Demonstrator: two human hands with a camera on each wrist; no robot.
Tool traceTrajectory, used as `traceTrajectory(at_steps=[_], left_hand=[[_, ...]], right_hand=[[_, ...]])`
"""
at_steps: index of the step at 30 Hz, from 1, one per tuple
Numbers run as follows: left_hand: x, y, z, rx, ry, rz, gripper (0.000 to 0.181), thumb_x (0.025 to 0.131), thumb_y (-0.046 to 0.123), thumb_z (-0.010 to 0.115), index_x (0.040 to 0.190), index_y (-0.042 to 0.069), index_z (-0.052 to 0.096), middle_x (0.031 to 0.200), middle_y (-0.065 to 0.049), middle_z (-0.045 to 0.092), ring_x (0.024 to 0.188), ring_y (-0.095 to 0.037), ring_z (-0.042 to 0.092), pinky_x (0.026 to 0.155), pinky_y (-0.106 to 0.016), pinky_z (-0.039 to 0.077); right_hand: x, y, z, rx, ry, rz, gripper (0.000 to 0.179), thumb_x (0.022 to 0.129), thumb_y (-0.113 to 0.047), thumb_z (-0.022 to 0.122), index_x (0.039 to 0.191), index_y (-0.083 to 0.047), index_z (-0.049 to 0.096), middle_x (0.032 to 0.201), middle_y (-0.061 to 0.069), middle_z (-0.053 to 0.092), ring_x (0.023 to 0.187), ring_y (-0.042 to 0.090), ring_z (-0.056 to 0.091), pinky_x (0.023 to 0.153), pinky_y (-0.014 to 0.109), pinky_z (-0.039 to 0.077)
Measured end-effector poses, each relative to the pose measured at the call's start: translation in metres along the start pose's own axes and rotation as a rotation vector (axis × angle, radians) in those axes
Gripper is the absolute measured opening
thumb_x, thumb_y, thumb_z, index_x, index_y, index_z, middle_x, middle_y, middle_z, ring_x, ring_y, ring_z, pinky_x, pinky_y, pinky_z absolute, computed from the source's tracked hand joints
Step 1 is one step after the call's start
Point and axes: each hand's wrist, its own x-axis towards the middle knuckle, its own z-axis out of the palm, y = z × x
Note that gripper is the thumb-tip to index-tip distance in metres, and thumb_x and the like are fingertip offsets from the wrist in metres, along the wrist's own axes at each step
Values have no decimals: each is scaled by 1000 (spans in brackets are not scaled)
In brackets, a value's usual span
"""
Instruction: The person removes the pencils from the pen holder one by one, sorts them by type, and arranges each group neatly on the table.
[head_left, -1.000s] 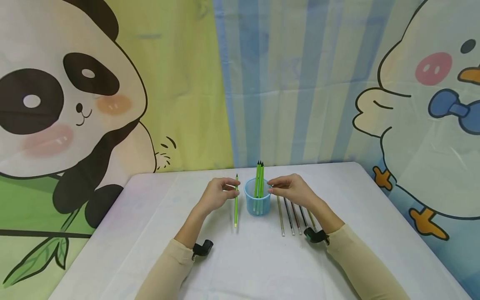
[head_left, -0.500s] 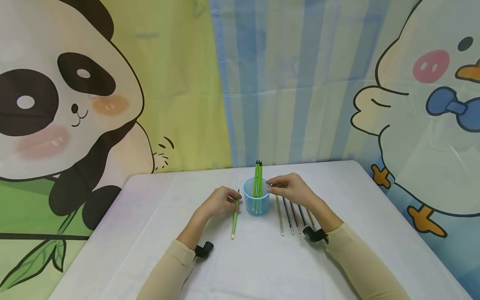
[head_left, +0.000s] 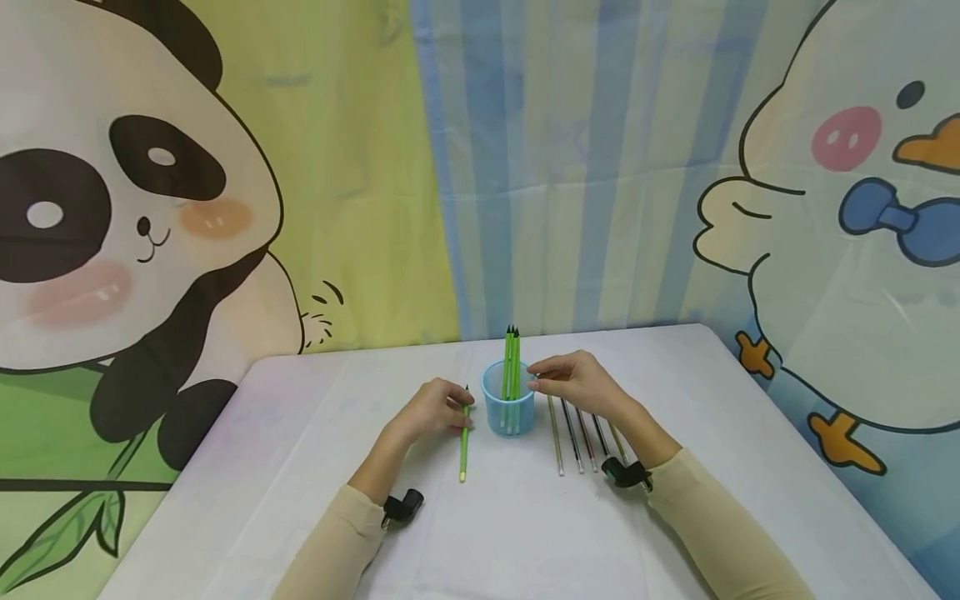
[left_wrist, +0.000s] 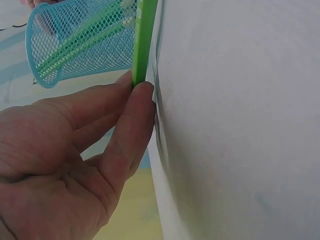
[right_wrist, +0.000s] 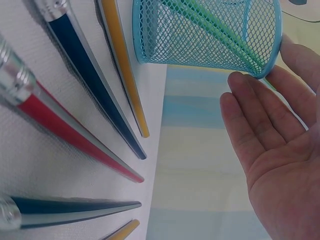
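- The person's left hand (head_left: 435, 407) had dropped a little over the last second, bringing a green pencil (head_left: 463, 458) down with it; the grip was a pinch of thumb and fingertips on that pencil.
- The pencil pointed away from the person, left of the blue mesh cup (head_left: 491, 414) and apart from it, low at the white desk (head_left: 525, 533); I couldn't tell whether it touched.
- To me, that meant the pencil was being placed outside the cup, though the release had not yet come.
- The right hand (head_left: 577, 383) had stayed at the cup's rim; whether its grip pinched or merely steadied it, I couldn't tell.
- Three green pencils (head_left: 515, 367) stood in the cup, and five other pencils (right_wrist: 72, 131) lay to its right.
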Motion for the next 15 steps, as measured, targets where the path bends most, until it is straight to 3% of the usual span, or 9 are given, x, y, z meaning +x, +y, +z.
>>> traceTrajectory(at_steps=[8,15], left_hand=[[-1,-2,-1,39,-24,0,36,83,-2,85,118,-5,74,114,-16,75,82,-17,75,73,-31,64],[1,-2,-2,132,-4,22,31,83,4,87,112,1,78,109,-11,78,81,-13,73,73,-27,61]], right_hand=[[1,2,2,-32,1,6,36,97,-26,77,127,-5,75,118,13,77,103,23,75,89,38,62],[1,4,1,-42,4,-9,36,97,-28,77,127,-8,75,116,8,78,102,20,75,87,35,63]])
